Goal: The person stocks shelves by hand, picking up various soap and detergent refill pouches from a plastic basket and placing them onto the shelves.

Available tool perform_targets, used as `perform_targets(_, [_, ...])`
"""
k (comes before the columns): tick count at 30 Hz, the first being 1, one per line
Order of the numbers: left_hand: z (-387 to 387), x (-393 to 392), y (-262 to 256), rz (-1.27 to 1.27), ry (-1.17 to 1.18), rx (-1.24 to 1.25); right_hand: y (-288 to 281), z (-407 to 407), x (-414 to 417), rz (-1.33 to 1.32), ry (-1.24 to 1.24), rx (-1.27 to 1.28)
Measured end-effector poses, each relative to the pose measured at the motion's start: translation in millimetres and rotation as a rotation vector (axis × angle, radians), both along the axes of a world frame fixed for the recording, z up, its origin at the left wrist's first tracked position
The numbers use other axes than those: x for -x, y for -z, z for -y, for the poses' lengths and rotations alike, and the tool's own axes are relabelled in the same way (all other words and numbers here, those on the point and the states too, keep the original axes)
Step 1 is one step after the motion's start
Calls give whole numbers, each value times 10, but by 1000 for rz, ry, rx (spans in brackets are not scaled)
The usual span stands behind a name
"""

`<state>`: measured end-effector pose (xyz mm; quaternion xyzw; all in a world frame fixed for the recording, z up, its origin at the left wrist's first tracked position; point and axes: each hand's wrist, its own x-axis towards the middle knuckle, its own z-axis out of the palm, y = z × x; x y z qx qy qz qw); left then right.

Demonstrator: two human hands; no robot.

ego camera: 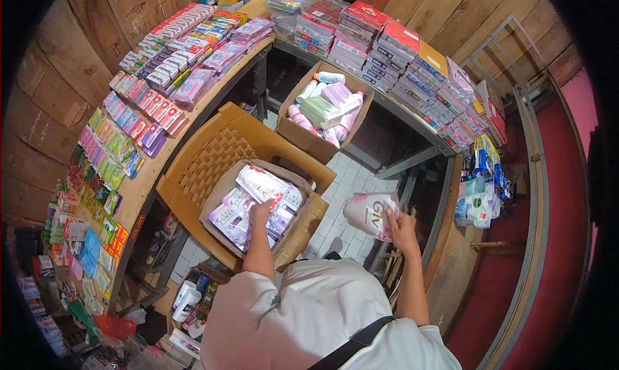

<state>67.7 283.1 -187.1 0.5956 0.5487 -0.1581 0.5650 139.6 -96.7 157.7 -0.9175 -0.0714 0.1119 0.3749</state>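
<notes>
My right hand [401,232] holds a pale pink Giv refill pouch [368,214] by its edge, above the white tiled floor. My left hand [261,211] reaches into an open cardboard box [227,180] that rests on the seat of a tan plastic chair [213,152]. Its fingers touch the lower end of a white pouch with red flowers [258,180]; whether they grip it cannot be seen. Under and beside that pouch lie several white and purple Yumed-marked packs [229,220].
A second cardboard box [309,145], full of bottles and soft packs, stands beyond the chair. Along the left, a wooden counter [159,169] carries rows of small boxes. Stacked flat boxes [387,55] line the far counter. Hanging packs [476,208] are at the right.
</notes>
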Motion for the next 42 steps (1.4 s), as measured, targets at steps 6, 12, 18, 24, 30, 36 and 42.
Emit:
perform_targets(6, [-401, 538, 578, 575, -272, -253, 156, -82, -139, -132, -14, -243])
perform_targets(12, [-56, 140, -1714, 679, -67, -751, -71, 465, -64, -188, 357, -691])
perform_targets(18, [542, -22, -2946, 969, 308, -692, -414, 643, 42, -220, 384, -1113])
perform_targets(24, [1226, -172, -3271, 1081, 461, -414, -724, 1222, 210, -115, 484, -878])
perform_targets(30, [1928, -480, -3418, 1232, 545, -34, -672, 2326, 427, 151, 668, -670])
perform_targets(36, [2585, -733, -3685, 1169, 656, 32, -703, 3400, 292, 311, 719, -334])
perform_targets(42, [3010, -1016, -3615, 1285, 626, -73, -317, 4181, -243, 232, 745, -28])
